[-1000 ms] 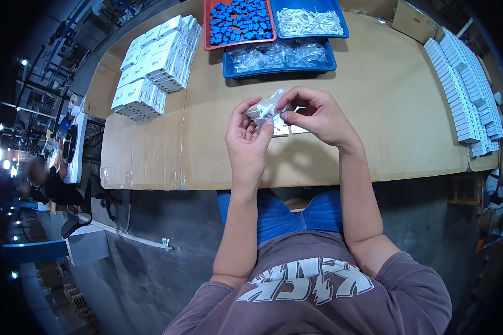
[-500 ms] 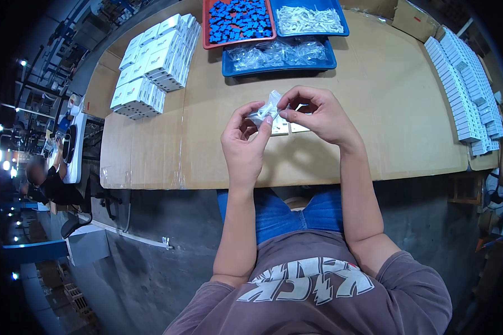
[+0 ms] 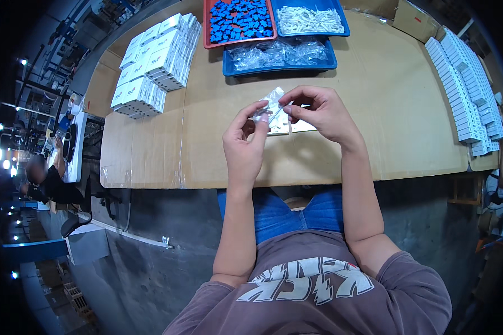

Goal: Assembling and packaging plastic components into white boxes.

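Observation:
Between my hands is a small clear plastic bag (image 3: 274, 100) with white bits showing through it. My left hand (image 3: 247, 128) pinches the bag's left side between thumb and fingers. My right hand (image 3: 318, 111) is closed at the bag's right edge, thumb against fingertips; a thin pale strip or edge of the bag runs to that pinch, too small to make out fully. Underneath, a flat white box or panel (image 3: 303, 126) lies on the cardboard-covered table (image 3: 218, 162), partly hidden by my hands.
Beyond my hands stand a blue tray (image 3: 279, 71) of clear bags, a red tray (image 3: 208, 28) of blue plastic parts and a blue tray (image 3: 345, 25) of white pieces. White boxes are stacked at left (image 3: 162, 61) and right (image 3: 458, 89). Far left, another person (image 3: 61, 184) sits.
The bag has opened out and stands more upright between my fingers. My left hand has turned slightly, and both hands stay in nearly the same place.

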A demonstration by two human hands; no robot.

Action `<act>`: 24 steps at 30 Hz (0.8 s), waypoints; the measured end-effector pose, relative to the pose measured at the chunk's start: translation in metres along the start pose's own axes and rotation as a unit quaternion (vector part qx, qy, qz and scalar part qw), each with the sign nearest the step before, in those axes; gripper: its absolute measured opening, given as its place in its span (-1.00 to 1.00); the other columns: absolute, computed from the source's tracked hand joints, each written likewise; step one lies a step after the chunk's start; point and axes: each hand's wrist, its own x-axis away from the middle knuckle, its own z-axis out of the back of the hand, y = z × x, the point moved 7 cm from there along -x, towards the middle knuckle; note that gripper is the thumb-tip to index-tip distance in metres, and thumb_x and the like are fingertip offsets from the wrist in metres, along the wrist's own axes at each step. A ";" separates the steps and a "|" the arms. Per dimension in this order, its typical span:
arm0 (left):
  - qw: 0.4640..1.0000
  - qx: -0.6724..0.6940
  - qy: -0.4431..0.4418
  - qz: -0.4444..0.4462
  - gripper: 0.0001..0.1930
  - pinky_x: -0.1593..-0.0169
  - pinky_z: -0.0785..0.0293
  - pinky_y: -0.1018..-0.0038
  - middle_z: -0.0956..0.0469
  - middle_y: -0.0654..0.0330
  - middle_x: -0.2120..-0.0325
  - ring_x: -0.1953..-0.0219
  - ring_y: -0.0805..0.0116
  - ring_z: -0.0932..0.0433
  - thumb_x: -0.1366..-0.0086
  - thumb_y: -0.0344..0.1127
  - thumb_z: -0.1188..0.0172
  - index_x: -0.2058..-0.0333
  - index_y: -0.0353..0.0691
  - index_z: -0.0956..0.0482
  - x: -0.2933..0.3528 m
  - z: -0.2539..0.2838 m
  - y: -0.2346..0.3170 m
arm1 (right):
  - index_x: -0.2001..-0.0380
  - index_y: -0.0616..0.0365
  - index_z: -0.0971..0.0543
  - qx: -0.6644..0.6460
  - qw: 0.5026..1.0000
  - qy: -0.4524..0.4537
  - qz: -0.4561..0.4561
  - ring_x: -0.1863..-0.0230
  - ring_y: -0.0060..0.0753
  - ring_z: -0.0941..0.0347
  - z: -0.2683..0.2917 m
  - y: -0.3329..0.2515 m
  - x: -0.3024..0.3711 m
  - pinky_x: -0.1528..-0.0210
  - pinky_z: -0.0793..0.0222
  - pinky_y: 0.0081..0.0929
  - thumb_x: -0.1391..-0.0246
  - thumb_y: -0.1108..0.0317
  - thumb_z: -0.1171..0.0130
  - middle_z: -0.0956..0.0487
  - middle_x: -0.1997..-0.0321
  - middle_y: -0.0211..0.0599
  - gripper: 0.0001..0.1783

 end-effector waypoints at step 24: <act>0.955 -0.267 -0.077 -0.107 -0.76 0.21 -0.55 0.38 -0.72 0.12 0.26 0.36 0.27 -0.64 -0.32 -0.34 -0.34 0.06 -0.24 -0.75 -0.036 0.012 -0.039 | -0.01 0.22 -0.72 0.130 0.990 0.051 -0.032 0.29 -0.65 -0.55 0.015 0.063 -0.008 0.22 -0.52 -0.59 -0.20 0.45 -0.38 -0.72 0.25 -0.40 -0.70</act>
